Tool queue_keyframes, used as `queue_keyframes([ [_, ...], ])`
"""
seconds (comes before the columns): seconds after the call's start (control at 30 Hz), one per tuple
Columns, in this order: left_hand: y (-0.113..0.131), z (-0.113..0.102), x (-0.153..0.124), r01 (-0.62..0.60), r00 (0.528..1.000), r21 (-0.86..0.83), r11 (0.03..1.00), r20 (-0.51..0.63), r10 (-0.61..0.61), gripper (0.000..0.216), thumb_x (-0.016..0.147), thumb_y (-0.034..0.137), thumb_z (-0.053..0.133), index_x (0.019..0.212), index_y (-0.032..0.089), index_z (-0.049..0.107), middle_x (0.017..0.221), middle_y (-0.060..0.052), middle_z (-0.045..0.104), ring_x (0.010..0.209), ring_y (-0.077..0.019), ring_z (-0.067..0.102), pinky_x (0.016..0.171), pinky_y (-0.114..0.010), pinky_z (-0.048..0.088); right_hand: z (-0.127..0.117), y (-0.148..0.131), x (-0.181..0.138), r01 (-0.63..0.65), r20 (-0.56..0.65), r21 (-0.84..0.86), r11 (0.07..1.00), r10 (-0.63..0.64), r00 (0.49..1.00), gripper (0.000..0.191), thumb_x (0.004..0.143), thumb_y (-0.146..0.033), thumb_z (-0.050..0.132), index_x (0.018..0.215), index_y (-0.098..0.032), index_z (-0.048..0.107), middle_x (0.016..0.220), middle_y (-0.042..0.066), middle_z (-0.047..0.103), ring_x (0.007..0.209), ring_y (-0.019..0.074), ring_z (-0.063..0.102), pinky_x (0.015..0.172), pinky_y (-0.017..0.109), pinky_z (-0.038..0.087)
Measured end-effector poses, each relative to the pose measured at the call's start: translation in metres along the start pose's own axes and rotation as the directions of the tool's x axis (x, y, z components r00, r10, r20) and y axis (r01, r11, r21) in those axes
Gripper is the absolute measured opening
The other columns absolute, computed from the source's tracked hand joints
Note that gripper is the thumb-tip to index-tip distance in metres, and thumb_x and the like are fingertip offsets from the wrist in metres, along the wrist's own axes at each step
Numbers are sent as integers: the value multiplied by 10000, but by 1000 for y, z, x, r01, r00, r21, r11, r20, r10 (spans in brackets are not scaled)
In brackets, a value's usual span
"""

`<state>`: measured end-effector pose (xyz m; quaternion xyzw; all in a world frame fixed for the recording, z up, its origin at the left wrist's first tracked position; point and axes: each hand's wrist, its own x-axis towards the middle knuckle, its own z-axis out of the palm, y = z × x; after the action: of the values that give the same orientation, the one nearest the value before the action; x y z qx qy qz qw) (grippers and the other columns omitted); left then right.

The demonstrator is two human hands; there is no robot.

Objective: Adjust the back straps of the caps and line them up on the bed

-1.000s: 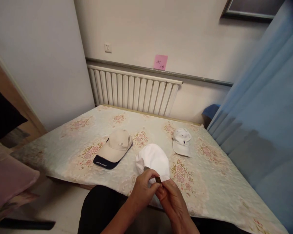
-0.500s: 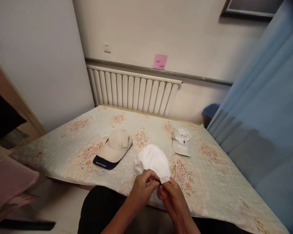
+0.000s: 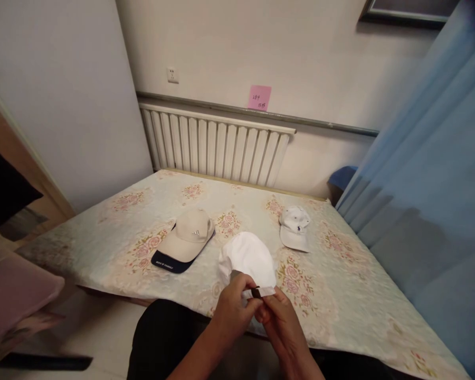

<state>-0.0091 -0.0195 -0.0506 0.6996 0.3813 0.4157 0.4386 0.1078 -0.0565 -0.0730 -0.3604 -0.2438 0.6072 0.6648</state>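
Observation:
A plain white cap [image 3: 248,256] rests near the front edge of the bed, its back strap turned toward me. My left hand [image 3: 237,301] pinches the strap end beside a small dark buckle [image 3: 255,292]. On the other side of that buckle, my right hand [image 3: 279,311] grips the white strap [image 3: 266,291] between thumb and fingers. To the left sits a beige cap [image 3: 188,235], stacked on a dark navy cap [image 3: 170,264] whose brim shows beneath. A smaller white cap [image 3: 295,229] with a dark logo lies to the right.
The bed's floral cover [image 3: 237,192] reaches back to a white radiator [image 3: 217,142] on the wall. A blue curtain [image 3: 427,200] hangs along the right. Pink cloth [image 3: 19,290] sits at the lower left, and a pink note [image 3: 259,97] is on the wall.
My left fingers have shifted slightly left and opened a little around the buckle, so more of the strap and buckle shows. My right hand stays nearly still.

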Motion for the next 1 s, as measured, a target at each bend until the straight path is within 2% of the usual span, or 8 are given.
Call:
queue_keyframes([
  [0.1, -2, 2, 1, -36, 999, 57, 998, -8, 36, 166, 643, 76, 538, 761, 193, 523, 736, 17, 583, 717, -137, 543, 672, -247, 400, -2, 2, 0, -19, 20, 20, 1000, 19, 1000, 118, 739, -272, 666, 794, -170, 647, 486, -66, 440, 433, 56, 317, 448, 217, 235],
  [0.37, -4, 2, 0, -115, 993, 84, 990, 30, 113, 175, 689, 84, 510, 814, 198, 553, 784, 5, 607, 755, -141, 566, 704, -250, 427, -5, 1, -1, -10, 15, -11, 1000, 10, 1000, 127, 757, -286, 649, 763, -160, 636, 441, -70, 420, 418, 63, 310, 447, 226, 243],
  [0.5, -9, 4, -2, -171, 985, 203, 964, 33, 168, 194, 703, 83, 496, 846, 200, 556, 811, -14, 613, 783, -155, 565, 716, -265, 432, -2, -1, -1, -16, -8, -8, 1000, 16, 1000, 152, 733, -301, 667, 704, -166, 604, 439, -68, 426, 418, 64, 321, 443, 225, 250],
  [0.7, -13, 5, -2, -244, 968, 322, 915, 18, 252, 205, 699, 72, 489, 849, 199, 547, 795, -21, 620, 746, -154, 573, 687, -265, 440, -8, 0, -3, -22, -77, -153, 988, 10, 997, 210, 717, -363, 674, 726, -166, 601, 461, -68, 433, 420, 68, 328, 437, 227, 263],
  [0.77, -12, 4, -3, -252, 965, 332, 909, 10, 264, 202, 699, 68, 487, 844, 197, 544, 784, -20, 622, 736, -150, 576, 676, -259, 443, -11, 0, -8, 12, -154, -247, 969, -52, 987, 238, 732, -394, 653, 709, -166, 591, 465, -67, 428, 425, 72, 330, 436, 226, 265],
  [0.87, -10, 5, -3, -260, 961, 341, 904, 3, 275, 186, 700, 62, 484, 820, 195, 535, 759, -16, 622, 716, -144, 577, 658, -250, 446, -10, -4, -16, 129, -231, -378, 917, -228, 946, 300, 788, -431, 580, 622, -186, 526, 482, -56, 437, 461, 87, 368, 467, 228, 300],
  [0.93, -9, 6, -3, -264, 960, 350, 899, 2, 281, 179, 698, 63, 487, 810, 194, 534, 750, -16, 621, 707, -144, 579, 648, -248, 446, -6, -8, -20, 178, -239, -455, 872, -312, 919, 287, 805, -440, 554, 656, -195, 535, 501, -53, 449, 482, 99, 394, 493, 234, 326],
  [1.0, -9, 7, -4, -276, 955, 362, 891, 2, 295, 173, 699, 70, 491, 810, 195, 537, 746, -17, 621, 702, -145, 583, 641, -250, 446, -1, -10, -21, 179, -228, -527, 831, -341, 912, 241, 780, -437, 584, 752, -197, 577, 510, -57, 456, 484, 109, 409, 497, 242, 331],
])
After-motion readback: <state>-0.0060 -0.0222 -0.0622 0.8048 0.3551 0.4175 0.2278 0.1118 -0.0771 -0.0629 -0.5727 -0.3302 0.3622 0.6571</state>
